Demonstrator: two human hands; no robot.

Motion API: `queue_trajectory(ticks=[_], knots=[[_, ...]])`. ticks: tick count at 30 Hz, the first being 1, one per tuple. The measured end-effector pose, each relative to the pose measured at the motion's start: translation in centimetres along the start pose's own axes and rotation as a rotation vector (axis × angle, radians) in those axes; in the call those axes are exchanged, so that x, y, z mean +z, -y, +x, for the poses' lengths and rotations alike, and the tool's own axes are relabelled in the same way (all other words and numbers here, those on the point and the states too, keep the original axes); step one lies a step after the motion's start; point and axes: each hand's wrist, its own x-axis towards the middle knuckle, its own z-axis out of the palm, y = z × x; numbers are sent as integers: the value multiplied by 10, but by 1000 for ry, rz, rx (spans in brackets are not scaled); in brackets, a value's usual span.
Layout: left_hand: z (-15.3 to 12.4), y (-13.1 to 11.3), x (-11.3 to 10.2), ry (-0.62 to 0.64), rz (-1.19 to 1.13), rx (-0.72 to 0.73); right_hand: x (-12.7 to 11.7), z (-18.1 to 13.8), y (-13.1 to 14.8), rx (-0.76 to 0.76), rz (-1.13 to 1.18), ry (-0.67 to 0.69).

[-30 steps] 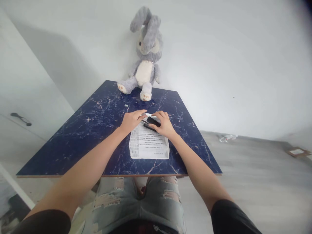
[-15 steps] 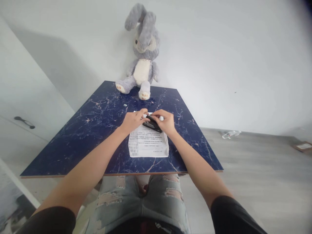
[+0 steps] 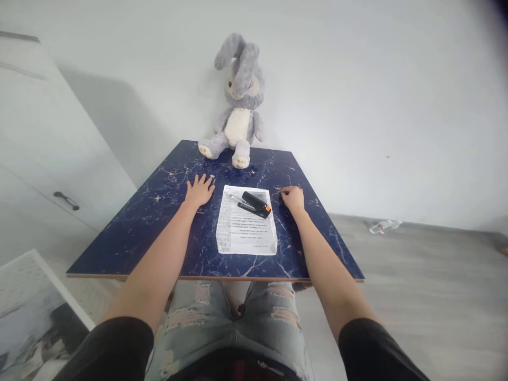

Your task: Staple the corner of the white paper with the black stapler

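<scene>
A black stapler [image 3: 256, 203] with an orange patch lies opened up on a printed sheet of paper [image 3: 246, 241], its parts swung apart and a metal piece sticking out to the left. My left hand [image 3: 199, 191] rests flat on the table to the left of the paper, fingers spread. Just beyond its fingertips lies a small pale item [image 3: 212, 176], too small to name. Right of the paper, my right hand [image 3: 292, 198] is on the table with thumb and fingers pinched together; whatever is between them, if anything, is too small to make out.
A grey plush rabbit [image 3: 240, 106] sits at the back of the blue marbled table [image 3: 138, 233], against the wall. On the left stands a white cabinet with a dark handle [image 3: 66, 200]. A clear plastic item [image 3: 384, 226] lies on the floor at right.
Both hands have come off the stapler and moved apart, left hand to the left and right hand to the right. The stapler now lies opened on the paper. The camera view has shifted slightly.
</scene>
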Motion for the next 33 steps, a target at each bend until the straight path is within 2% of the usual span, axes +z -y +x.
queue_trajectory(ticks=[5,9,12,15,20,24,28,33], knots=[[-1,3,2,-47,-68,5,10,-1,-1,-98,-41,-13],[-2,-1,2,-101,-95,27,15,-2,-2,-97,-52,-34],[2,-6,1,-29,-92,53,14,-2,2,-68,-38,-38],[7,-8,1,51,-98,71,10,-2,11,-84,43,-80],[6,-5,4,-32,-159,104,7,-7,34,-175,244,-156],[6,-2,6,-82,-271,117,5,-17,57,-354,303,-102],[10,-3,2,-128,-480,136,-9,-30,76,-423,399,-58],[3,-24,-1,-235,-709,99,-24,-43,88,-603,514,222]])
